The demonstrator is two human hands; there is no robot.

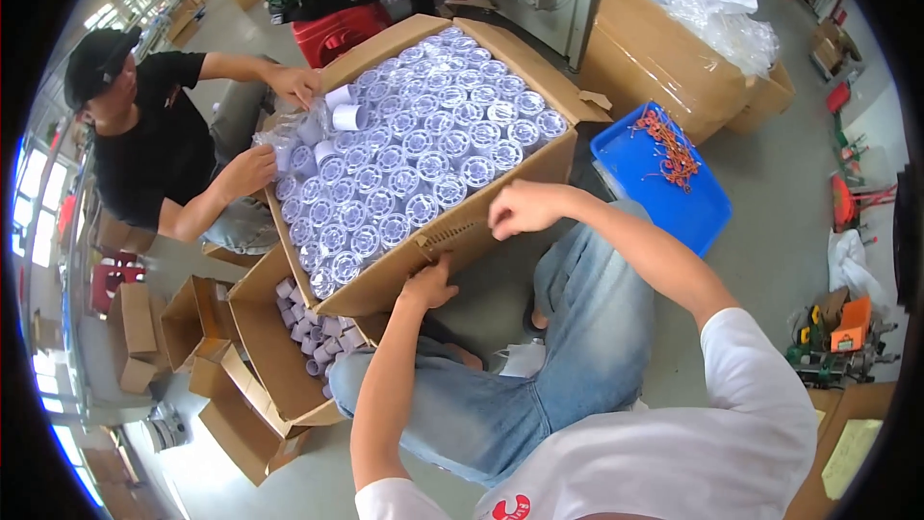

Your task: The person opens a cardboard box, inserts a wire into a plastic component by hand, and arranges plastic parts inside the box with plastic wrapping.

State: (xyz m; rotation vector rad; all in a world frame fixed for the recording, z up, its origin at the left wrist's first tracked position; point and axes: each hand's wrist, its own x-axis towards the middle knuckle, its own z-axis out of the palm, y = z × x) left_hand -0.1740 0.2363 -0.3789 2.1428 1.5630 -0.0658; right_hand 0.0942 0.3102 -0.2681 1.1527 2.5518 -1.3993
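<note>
Left hand (428, 284) grips the cardboard box (404, 274) front wall; right hand (525, 209), fingers curled, pinches its upper rim.

Large brown cardboard box (481, 231), open on top, tilted toward the near side, standing on the floor. Flaps folded outward. Inside, tightly packed rows of small white round plastic parts (423, 149) with ribbed faces upward, filling nearly the whole box. Near wall slightly bent at the upper edge.
</note>
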